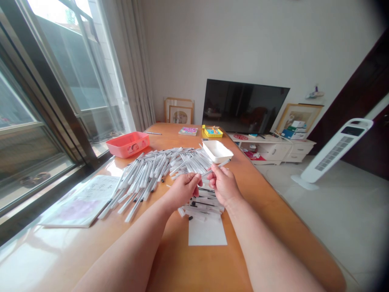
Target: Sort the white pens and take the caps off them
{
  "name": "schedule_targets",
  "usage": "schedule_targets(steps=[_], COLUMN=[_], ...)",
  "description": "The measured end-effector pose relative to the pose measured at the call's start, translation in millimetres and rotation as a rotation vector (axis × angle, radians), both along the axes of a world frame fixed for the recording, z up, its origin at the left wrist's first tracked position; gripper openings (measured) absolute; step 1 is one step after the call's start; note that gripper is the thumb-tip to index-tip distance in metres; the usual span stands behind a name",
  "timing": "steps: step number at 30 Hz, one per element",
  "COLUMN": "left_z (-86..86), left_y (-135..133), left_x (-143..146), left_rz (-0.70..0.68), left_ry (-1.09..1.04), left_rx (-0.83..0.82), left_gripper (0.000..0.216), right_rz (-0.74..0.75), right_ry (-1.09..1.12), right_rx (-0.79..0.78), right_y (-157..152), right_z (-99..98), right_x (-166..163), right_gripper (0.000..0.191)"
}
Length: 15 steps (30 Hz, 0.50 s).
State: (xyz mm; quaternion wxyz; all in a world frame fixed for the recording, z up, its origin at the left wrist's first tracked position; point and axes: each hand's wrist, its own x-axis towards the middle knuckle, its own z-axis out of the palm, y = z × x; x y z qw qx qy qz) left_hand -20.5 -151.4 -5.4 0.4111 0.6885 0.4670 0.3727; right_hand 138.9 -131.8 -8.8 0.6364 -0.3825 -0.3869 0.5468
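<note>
My left hand [182, 190] and my right hand [224, 184] meet above the wooden table [170, 263], both pinched on one clear plastic pen [216, 166] that slants up to the right. The left fingers hold its lower end, the right hand grips its middle. Under my hands lies a small stack of pens [204, 207] with dark tips on a white sheet of paper [207, 233]. A big loose heap of clear pens [154, 168] spreads across the table to the left and behind.
A white rectangular tray [217, 151] sits just behind my right hand. A red plastic tray [128, 144] stands at the window side. Papers [82, 200] lie at the left edge. Books, a yellow box, a television and a tower fan are farther off.
</note>
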Motion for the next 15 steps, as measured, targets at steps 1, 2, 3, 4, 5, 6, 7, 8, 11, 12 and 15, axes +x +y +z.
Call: schedule_targets(steps=[1, 2, 3, 4, 5, 6, 7, 8, 11, 12, 15], left_z=[1.9, 4.0, 5.9, 7.5, 8.8, 9.5, 9.7, 9.2, 4.7, 2.4, -4.4], left_y=[-0.8, -1.5, -2.2, -2.7, -3.0, -3.1, -3.1, -3.0, -2.4, -2.1, -1.2], left_x=[0.4, 0.8, 1.0, 1.1, 1.1, 0.9, 0.7, 0.4, 0.2, 0.4, 2.0], left_rz=[-0.008, -0.013, -0.016, -0.018, -0.019, -0.02, -0.022, -0.024, -0.038, -0.033, 0.066], left_ry=[-0.047, -0.092, -0.136, -0.181, -0.224, -0.262, -0.292, -0.311, -0.294, -0.259, -0.059], left_rx=[-0.049, -0.093, -0.133, -0.17, -0.206, -0.242, -0.276, -0.303, -0.293, -0.24, 0.044], left_gripper=[0.044, 0.044, 0.043, 0.043, 0.042, 0.042, 0.041, 0.04, 0.041, 0.042, 0.04], right_rz=[0.005, 0.011, 0.018, 0.026, 0.034, 0.042, 0.05, 0.056, 0.05, 0.037, -0.005], right_ry=[0.002, 0.004, 0.006, 0.01, 0.016, 0.024, 0.033, 0.038, 0.023, 0.012, -0.01], right_rx=[0.004, 0.009, 0.013, 0.016, 0.018, 0.018, 0.016, 0.015, 0.023, 0.025, 0.015], right_y=[-0.4, -0.8, -1.4, -1.9, -2.5, -2.9, -3.3, -3.4, -2.6, -1.9, -0.1], right_z=[0.4, 0.8, 1.3, 1.8, 2.4, 2.9, 3.3, 3.6, 2.9, 2.2, -0.6], right_x=[-0.1, -0.3, -0.6, -0.9, -1.2, -1.5, -1.8, -2.0, -1.3, -0.7, 0.6], right_gripper=[0.033, 0.033, 0.033, 0.032, 0.032, 0.032, 0.032, 0.033, 0.035, 0.036, 0.038])
